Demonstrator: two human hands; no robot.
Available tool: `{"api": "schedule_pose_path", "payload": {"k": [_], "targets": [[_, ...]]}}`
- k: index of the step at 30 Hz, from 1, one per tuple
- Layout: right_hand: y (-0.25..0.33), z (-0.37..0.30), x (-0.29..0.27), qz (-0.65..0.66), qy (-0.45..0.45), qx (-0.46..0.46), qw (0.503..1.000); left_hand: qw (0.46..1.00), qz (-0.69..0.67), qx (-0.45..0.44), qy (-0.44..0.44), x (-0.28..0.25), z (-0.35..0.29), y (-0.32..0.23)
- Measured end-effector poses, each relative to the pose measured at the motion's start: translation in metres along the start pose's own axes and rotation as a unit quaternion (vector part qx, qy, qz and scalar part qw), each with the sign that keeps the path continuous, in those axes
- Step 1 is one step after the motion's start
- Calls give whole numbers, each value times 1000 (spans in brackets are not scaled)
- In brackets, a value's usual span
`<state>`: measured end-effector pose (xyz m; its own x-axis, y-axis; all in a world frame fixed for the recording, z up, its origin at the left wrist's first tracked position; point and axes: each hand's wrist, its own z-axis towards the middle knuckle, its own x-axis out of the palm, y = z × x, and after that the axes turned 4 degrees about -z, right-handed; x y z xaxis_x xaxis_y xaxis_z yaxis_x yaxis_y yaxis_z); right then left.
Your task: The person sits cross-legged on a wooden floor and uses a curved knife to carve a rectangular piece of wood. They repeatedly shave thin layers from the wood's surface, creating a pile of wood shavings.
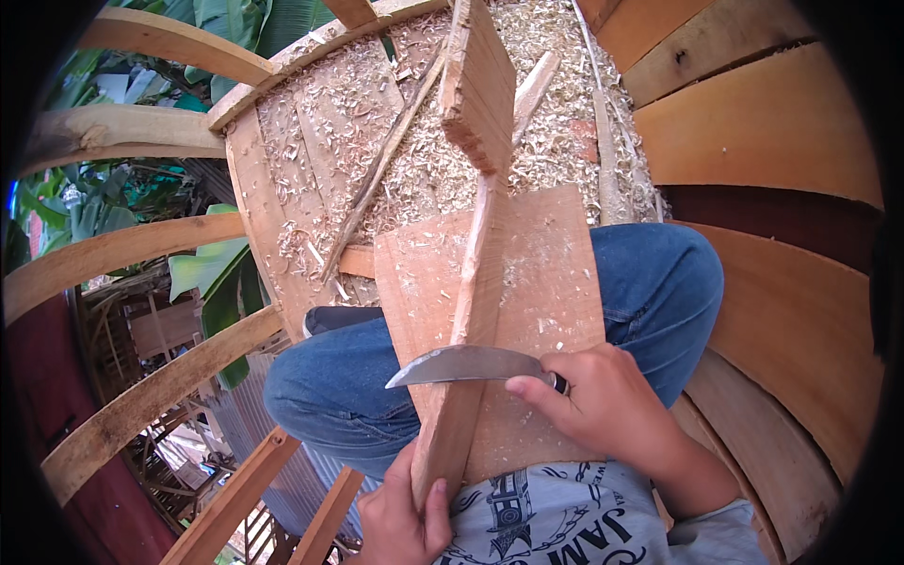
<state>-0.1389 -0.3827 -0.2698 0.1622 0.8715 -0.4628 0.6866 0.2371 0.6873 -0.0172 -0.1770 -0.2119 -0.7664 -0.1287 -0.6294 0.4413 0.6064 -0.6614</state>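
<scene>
The floor point(259, 198), closed in by slatted rails point(141, 252) on the left and a board wall point(763, 122) on the right, holds a thick scatter of pale, curled shavings point(565, 104). A thin, dark-edged stick point(384, 169) and a lighter offcut point(535, 89) lie among them.

The wood point(485, 273) lies lengthwise over a flat board point(551, 273) set across the person's thighs, its far part reaching out past the board. It is pinkish tan, long and narrow through the middle, with a broad, rough-ended slab at the far end; one long edge shows paler. Small pale chips dot the board.

The hands are apart. The left hand point(405, 513) is clamped on the wood's near end, thumb on its right side. The right hand point(607, 400) is closed round the handle of a knife point(461, 365), whose grey, curved blade crosses above the wood, tip leftward; I cannot tell whether its edge touches.
</scene>
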Motion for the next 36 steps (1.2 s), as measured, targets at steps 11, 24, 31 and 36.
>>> {"api": "schedule_pose_path", "payload": {"k": [11, 24, 31, 36], "targets": [[-24, 21, -27, -117, -218, 29, 968, 998, -11, -58, 14, -8, 1, -19], [-1, 6, 5, -105, -108, -68, 986, 1000, -19, -20, -3, -9, 5, -15], [-11, 16, -5, -173, -170, -42, 969, 998, -38, -56, 20, -12, 4, -15], [1, -1, 3, 33, -21, -1, 999, 999, -16, 48, -9, -1, 0, 12]]}}
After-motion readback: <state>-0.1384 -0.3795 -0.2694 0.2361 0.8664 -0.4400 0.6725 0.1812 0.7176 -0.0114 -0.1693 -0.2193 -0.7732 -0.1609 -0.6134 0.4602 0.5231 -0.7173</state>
